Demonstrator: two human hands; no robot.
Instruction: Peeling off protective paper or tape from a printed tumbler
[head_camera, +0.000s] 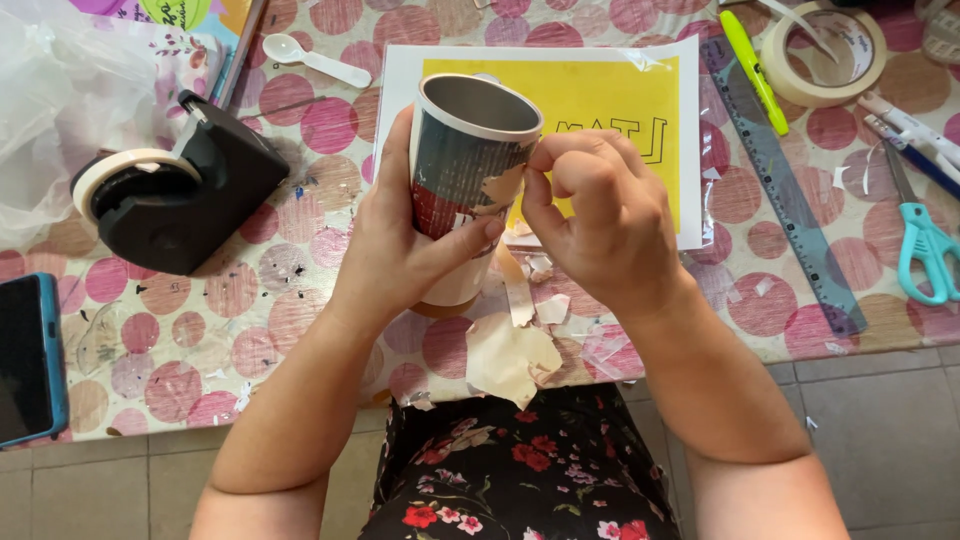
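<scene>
My left hand (400, 245) grips an open metal can (465, 165) with a partly torn paper label, holding it upright above the table edge. My right hand (605, 220) pinches a loose flap of the label (500, 188) at the can's right side with thumb and fingers closed on it. Torn beige paper scraps (512, 355) lie on the table just below the can. Behind the can lies a yellow sheet with outlined letters (590, 100) on white paper.
A black tape dispenser (180, 195) sits at the left, a phone in a blue case (28, 360) at the far left edge. To the right lie a grey ruler (790, 200), teal scissors (925, 245), a masking tape roll (825, 50), a green marker (752, 70). A white spoon (315, 58) lies behind.
</scene>
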